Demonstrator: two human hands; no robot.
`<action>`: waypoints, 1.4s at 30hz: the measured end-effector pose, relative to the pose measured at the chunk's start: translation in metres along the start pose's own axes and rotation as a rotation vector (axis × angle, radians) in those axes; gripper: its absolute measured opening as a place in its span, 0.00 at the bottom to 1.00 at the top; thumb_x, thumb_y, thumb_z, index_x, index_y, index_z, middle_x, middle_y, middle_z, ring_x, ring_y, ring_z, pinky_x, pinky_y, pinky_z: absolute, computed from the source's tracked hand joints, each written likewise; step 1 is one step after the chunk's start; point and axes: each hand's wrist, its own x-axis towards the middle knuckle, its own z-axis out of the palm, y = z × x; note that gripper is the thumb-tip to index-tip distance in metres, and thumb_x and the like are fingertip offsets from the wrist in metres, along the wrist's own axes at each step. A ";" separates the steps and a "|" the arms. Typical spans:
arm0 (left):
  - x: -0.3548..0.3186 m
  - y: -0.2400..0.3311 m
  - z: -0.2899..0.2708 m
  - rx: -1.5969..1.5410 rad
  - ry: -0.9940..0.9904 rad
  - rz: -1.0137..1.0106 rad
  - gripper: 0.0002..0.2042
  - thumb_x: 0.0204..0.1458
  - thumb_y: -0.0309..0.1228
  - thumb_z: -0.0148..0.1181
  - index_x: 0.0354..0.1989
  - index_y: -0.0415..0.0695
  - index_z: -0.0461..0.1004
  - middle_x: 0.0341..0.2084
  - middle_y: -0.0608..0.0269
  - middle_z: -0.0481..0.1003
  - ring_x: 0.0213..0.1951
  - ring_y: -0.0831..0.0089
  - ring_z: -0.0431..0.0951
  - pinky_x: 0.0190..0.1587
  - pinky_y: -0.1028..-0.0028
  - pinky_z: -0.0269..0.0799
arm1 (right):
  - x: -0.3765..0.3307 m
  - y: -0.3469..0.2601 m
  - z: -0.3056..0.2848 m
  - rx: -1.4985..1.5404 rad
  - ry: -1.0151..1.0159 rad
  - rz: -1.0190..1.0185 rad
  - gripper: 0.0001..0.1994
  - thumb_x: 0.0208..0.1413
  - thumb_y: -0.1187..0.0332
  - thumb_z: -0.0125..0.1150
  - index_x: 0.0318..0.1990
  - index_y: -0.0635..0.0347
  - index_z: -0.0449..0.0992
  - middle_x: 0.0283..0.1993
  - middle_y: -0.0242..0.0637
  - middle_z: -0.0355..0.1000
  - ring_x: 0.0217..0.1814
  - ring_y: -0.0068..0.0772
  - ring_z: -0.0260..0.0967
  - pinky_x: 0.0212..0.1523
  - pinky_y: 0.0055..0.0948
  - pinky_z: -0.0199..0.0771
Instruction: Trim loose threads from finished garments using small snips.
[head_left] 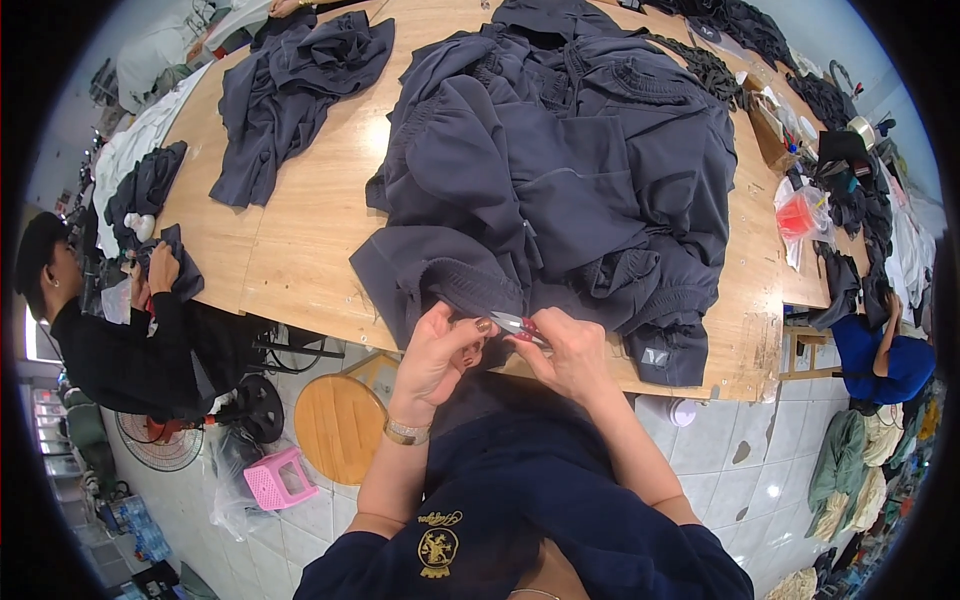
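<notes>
Pale wooden table (300,260); dark-grey fabric garments (580,150) heaped toward twelve o'clock.
Left hand (432,360) half-curled, holding gathered garment edge (465,282); right hand (572,352) closed around silver metal snips (512,323).

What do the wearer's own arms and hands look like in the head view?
Short navy sleeves, forearms bare below. The left hand has dark, shiny nail polish, with a broad metallic band on that wrist; watch or bracelet, can't tell. The right hand has no glove and nothing on its wrist. No cables visible on either arm.
</notes>
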 end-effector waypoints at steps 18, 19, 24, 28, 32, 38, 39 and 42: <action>-0.001 -0.003 0.004 0.117 0.015 0.045 0.17 0.48 0.20 0.59 0.47 0.43 0.64 0.29 0.63 0.76 0.26 0.84 0.73 0.23 0.86 0.61 | 0.006 -0.004 0.002 0.007 0.021 0.012 0.10 0.45 0.67 0.64 0.24 0.61 0.68 0.20 0.37 0.65 0.18 0.39 0.65 0.18 0.30 0.61; -0.002 -0.002 0.005 0.104 0.022 0.043 0.17 0.47 0.20 0.59 0.46 0.42 0.64 0.29 0.62 0.77 0.26 0.84 0.73 0.24 0.86 0.62 | 0.006 -0.004 0.002 0.062 0.046 0.023 0.10 0.46 0.67 0.63 0.25 0.62 0.68 0.19 0.38 0.65 0.17 0.38 0.64 0.19 0.29 0.61; 0.000 -0.005 0.004 0.075 0.017 0.072 0.15 0.49 0.20 0.59 0.45 0.42 0.65 0.33 0.64 0.76 0.29 0.84 0.73 0.25 0.85 0.63 | 0.008 0.006 0.008 0.625 0.128 0.457 0.11 0.52 0.67 0.61 0.28 0.63 0.66 0.19 0.27 0.61 0.22 0.14 0.54 0.21 0.18 0.54; -0.001 -0.009 0.005 -0.021 0.078 0.068 0.12 0.51 0.22 0.58 0.44 0.44 0.68 0.37 0.66 0.75 0.34 0.84 0.73 0.26 0.83 0.65 | 0.015 0.002 0.017 0.851 0.170 0.495 0.08 0.52 0.71 0.60 0.28 0.64 0.68 0.23 0.21 0.62 0.23 0.08 0.51 0.22 0.14 0.51; 0.000 -0.011 0.013 -0.021 0.118 0.086 0.10 0.52 0.24 0.57 0.43 0.44 0.69 0.38 0.66 0.75 0.36 0.81 0.74 0.30 0.81 0.69 | 0.020 -0.007 0.019 0.722 0.089 0.505 0.07 0.49 0.71 0.61 0.28 0.65 0.69 0.19 0.24 0.62 0.21 0.10 0.53 0.21 0.17 0.54; 0.004 -0.021 0.011 -0.051 0.083 0.220 0.08 0.54 0.23 0.52 0.42 0.42 0.71 0.39 0.63 0.75 0.39 0.75 0.76 0.42 0.72 0.76 | 0.027 -0.007 0.019 0.622 0.099 0.511 0.05 0.48 0.73 0.57 0.30 0.65 0.69 0.17 0.26 0.63 0.19 0.12 0.54 0.20 0.19 0.56; 0.005 -0.021 0.013 -0.051 0.082 0.221 0.08 0.54 0.23 0.52 0.42 0.42 0.71 0.39 0.63 0.75 0.39 0.75 0.76 0.42 0.72 0.76 | 0.027 -0.006 0.017 0.629 0.122 0.536 0.05 0.47 0.73 0.56 0.30 0.66 0.69 0.17 0.27 0.63 0.19 0.12 0.54 0.20 0.19 0.56; 0.006 -0.019 0.016 -0.161 0.048 0.232 0.07 0.54 0.21 0.51 0.41 0.39 0.70 0.39 0.60 0.74 0.42 0.72 0.75 0.48 0.67 0.74 | 0.025 -0.005 0.017 0.722 0.151 0.563 0.05 0.48 0.73 0.55 0.32 0.66 0.70 0.18 0.27 0.65 0.19 0.12 0.57 0.20 0.19 0.59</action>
